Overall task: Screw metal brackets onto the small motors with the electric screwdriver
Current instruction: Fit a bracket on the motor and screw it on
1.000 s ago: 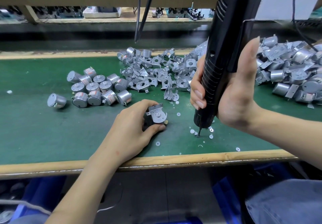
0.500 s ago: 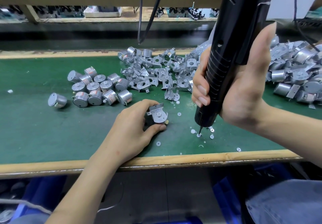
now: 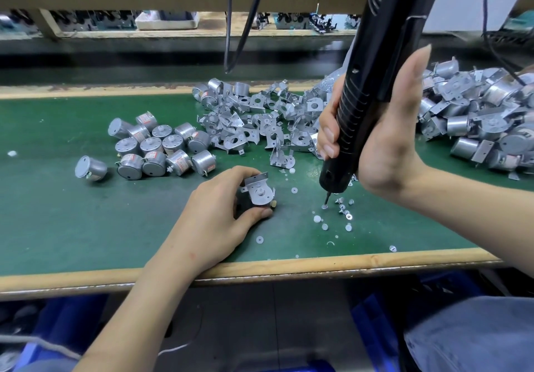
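My left hand grips a small motor on the green mat, with a metal bracket lying on top of the motor. My right hand holds the black electric screwdriver nearly upright. Its bit points down onto a loose screw among a few scattered screws to the right of the held motor. Bare motors lie in a group at the left. A pile of loose brackets sits behind the held motor.
A heap of motors with brackets on them fills the right of the mat. Small white washers are scattered near the screws. The table's wooden front edge runs below my hands. Black cables hang at the back.
The screwdriver has risen slightly and shifted right, its bit staying over the loose screws. My left hand and the motor with its bracket have stayed in place.
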Demonstrator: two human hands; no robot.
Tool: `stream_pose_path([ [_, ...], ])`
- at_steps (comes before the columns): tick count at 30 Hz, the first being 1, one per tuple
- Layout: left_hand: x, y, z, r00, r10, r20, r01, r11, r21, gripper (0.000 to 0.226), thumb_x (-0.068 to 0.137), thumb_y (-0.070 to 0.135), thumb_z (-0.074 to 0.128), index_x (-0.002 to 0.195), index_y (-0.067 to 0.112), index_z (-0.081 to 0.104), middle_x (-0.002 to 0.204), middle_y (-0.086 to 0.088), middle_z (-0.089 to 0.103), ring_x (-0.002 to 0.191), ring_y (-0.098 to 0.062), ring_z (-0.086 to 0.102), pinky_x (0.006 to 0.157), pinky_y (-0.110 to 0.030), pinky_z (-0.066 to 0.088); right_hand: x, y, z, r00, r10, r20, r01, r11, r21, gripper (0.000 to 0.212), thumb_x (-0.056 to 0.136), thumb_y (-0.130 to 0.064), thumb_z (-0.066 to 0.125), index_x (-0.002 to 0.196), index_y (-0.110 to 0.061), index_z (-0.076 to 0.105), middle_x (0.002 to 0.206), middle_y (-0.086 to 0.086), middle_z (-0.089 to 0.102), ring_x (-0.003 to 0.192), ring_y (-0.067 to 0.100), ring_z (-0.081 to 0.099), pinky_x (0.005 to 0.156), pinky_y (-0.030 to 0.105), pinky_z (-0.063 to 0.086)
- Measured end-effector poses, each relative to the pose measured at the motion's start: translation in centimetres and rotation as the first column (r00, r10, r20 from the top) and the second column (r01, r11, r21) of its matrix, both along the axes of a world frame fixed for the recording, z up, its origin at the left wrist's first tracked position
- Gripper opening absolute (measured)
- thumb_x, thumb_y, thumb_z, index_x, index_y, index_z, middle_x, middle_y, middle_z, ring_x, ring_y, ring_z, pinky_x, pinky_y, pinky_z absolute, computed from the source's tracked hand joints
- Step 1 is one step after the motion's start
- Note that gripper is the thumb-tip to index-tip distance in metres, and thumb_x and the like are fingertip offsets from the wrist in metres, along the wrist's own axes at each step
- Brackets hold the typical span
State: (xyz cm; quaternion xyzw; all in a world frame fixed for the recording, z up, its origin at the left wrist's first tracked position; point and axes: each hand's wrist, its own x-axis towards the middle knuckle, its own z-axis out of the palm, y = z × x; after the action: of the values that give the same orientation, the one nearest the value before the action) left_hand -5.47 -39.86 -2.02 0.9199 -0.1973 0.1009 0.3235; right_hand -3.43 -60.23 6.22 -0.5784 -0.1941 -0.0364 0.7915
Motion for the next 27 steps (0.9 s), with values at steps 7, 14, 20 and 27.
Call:
stream_pose_path([
  [7,0.0,0.0,0.0,1.0,0.004,0.003,-0.004,1.0,0.008,0.044,0.079,0.034,0.081,0.116,0.028,0.058,0.084,0.051,0.046,0.072,0.017,0.048,0.065,-0.003,0.032,0.1,-0.2,-0.2,1.0,0.01,-0.003,-0.01,1.0,0.001,0.083,0.047,-0.092,0.058,0.07,-0.013,0.049,0.055,0.007,0.04,0.044,0.019,0.039,0.049,0.031,0.033],
  [14,0.0,0.0,0.1,1.0,0.011,0.008,-0.012,1.0,0.016,0.044,0.079,0.035,0.08,0.117,0.029,0.057,0.086,0.051,0.046,0.072,0.013,0.05,0.064,-0.005,0.033,0.1,-0.2,-0.2,1.0,0.001,-0.016,-0.002,1.0,-0.023,0.084,0.046,-0.094,0.057,0.071,-0.014,0.049,0.054,0.008,0.041,0.043,0.02,0.038,0.049,0.032,0.032],
  [20,0.0,-0.1,0.1,1.0,0.022,0.004,-0.022,1.0,0.004,0.044,0.079,0.036,0.08,0.117,0.03,0.058,0.083,0.043,0.05,0.073,0.012,0.05,0.065,-0.005,0.033,-0.3,0.2,-0.3,1.0,0.014,-0.02,-0.015,0.999,-0.046,0.085,0.048,-0.093,0.057,0.075,-0.013,0.051,0.054,0.007,0.045,0.044,0.02,0.04,0.05,0.03,0.036],
  [27,-0.1,-0.2,0.1,1.0,0.031,0.005,-0.031,0.999,-0.017,0.043,0.079,0.035,0.081,0.116,0.028,0.06,0.075,0.03,0.049,0.076,0.016,0.049,0.068,-0.004,0.034,0.3,1.5,1.7,0.999,0.004,0.046,-0.001,0.998,-0.058,0.078,0.054,-0.088,0.049,0.074,-0.012,0.05,0.054,0.008,0.046,0.045,0.023,0.041,0.05,0.03,0.038],
])
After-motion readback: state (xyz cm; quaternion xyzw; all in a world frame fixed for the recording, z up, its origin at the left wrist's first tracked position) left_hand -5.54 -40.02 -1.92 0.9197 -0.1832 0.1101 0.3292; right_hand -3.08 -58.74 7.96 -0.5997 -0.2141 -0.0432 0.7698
